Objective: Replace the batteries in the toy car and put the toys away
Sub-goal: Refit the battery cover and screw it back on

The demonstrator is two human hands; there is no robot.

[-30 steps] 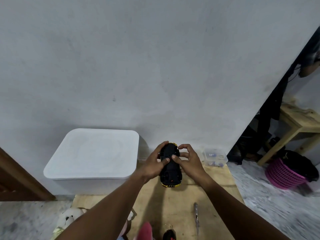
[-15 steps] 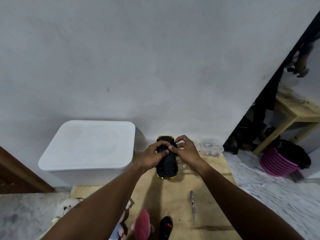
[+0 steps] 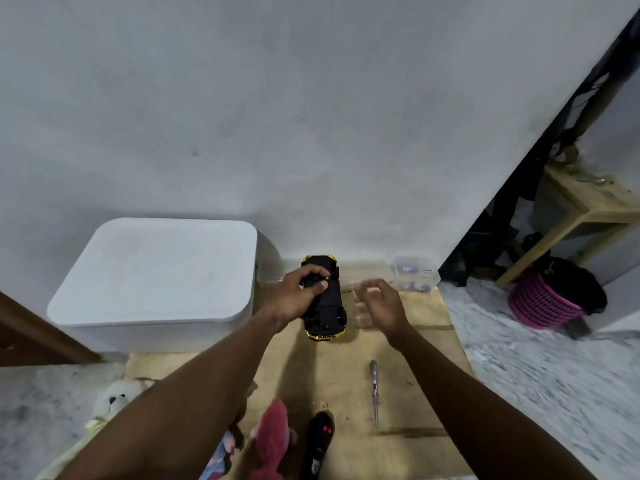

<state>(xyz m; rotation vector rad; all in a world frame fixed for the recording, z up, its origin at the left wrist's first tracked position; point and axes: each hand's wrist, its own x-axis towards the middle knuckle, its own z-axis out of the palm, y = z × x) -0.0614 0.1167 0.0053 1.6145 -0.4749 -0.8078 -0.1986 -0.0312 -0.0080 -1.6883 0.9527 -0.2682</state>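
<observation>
The black and yellow toy car (image 3: 327, 306) lies upside down over the wooden board (image 3: 408, 393), its black underside facing up. My left hand (image 3: 301, 294) grips the car near its far end, thumb pressed on the underside. My right hand (image 3: 377, 303) hovers just right of the car with relaxed, blurred fingers and holds nothing. A screwdriver (image 3: 374, 389) lies on the board near the right forearm. A black remote control (image 3: 320, 441) with red buttons lies at the board's near edge.
A large white lidded bin (image 3: 156, 278) stands against the wall at the left. A small clear box (image 3: 414, 271) sits at the board's far right corner. A white plush bear (image 3: 114, 400) and a pink plush toy (image 3: 273, 434) lie near me. A pink basket (image 3: 540, 306) stands at right.
My right hand has let go of the car and pulled away to the right. The left hand alone now holds the car, and the view has tilted down slightly.
</observation>
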